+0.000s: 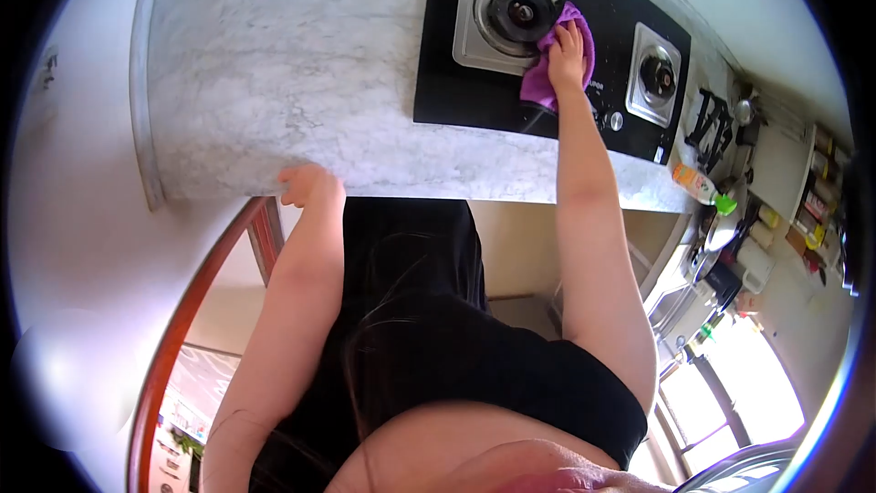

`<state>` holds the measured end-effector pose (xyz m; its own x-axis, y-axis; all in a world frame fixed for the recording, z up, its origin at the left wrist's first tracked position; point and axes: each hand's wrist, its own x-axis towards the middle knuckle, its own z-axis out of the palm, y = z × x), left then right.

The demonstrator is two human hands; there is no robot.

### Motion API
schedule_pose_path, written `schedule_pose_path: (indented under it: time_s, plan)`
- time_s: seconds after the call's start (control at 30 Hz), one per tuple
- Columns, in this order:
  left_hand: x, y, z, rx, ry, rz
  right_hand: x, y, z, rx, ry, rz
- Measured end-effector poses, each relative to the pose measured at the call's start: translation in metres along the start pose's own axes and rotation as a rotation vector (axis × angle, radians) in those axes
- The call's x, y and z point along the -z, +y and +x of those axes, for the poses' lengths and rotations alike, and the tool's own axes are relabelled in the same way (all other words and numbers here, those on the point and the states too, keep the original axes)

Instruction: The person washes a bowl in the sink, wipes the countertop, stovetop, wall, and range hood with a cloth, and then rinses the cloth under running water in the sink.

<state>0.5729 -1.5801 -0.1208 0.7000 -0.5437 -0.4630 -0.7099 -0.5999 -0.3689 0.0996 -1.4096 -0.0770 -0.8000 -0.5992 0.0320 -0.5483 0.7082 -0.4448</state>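
Cloth of bright purple (538, 84) lies crumpled on a black two-burner gas stove (443, 91), under the person's right hand (568, 57). The fingers are extended and slightly spread, pointing toward the far side and laid on top of the fabric; it shows beyond the fingertips, to their right, and in a larger fold to the left and near side of the hand. Its left edge meets the left burner (522, 14); the right burner (659, 78) and a silver knob (616, 121) sit apart, to its right. Left of the stove, the left hand (313, 185) rests at the near edge of a marbled counter (274, 73), fingers bent; whether they grip the edge, I cannot tell.
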Motion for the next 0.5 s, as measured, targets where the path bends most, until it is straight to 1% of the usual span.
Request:
schedule_pose_path:
  time_s: [0.07, 0.1, 0.13, 0.2, 0.23, 0.3, 0.33, 0.37, 0.4, 0.43, 0.47, 0.5]
  plan:
    - [-0.01, -0.005, 0.01, -0.073, -0.04, 0.068, -0.004, 0.028, 0.029, 0.15, -0.045, 0.05]
    - [-0.01, -0.006, 0.007, -0.109, -0.056, 0.1, -0.001, 0.029, 0.044, 0.169, -0.084, 0.049]
    - [0.007, -0.006, -0.006, -0.142, -0.061, 0.129, 0.002, 0.029, 0.057, 0.218, -0.107, 0.029]
    - [0.006, -0.007, -0.012, -0.21, -0.018, 0.212, 0.005, 0.027, 0.079, 0.306, -0.157, -0.012]
    - [-0.003, -0.01, -0.004, -0.246, 0.032, 0.264, 0.006, 0.023, 0.091, 0.398, -0.122, -0.011]
    - [-0.016, -0.021, 0.016, -0.286, 0.075, 0.268, 0.002, 0.015, 0.112, 0.442, -0.148, 0.174]
    - [-0.011, -0.021, 0.016, -0.291, 0.074, 0.211, 0.002, 0.007, 0.125, 0.464, -0.158, 0.265]
    - [-0.012, -0.021, 0.01, -0.189, 0.054, -0.042, 0.003, -0.003, 0.137, 0.484, -0.201, 0.272]
    - [-0.005, -0.018, -0.002, -0.089, 0.06, -0.298, 0.003, -0.015, 0.148, 0.535, -0.292, 0.331]
    - [0.036, -0.004, -0.042, 0.126, 0.05, -0.748, 0.003, -0.026, 0.16, 0.584, -0.383, 0.389]
    - [0.062, 0.005, -0.066, 0.346, 0.046, -1.195, 0.002, -0.037, 0.171, 0.632, -0.471, 0.448]
    - [0.064, 0.007, -0.071, 0.31, 0.048, -1.241, -0.001, -0.047, 0.184, 0.712, -0.587, 0.407]
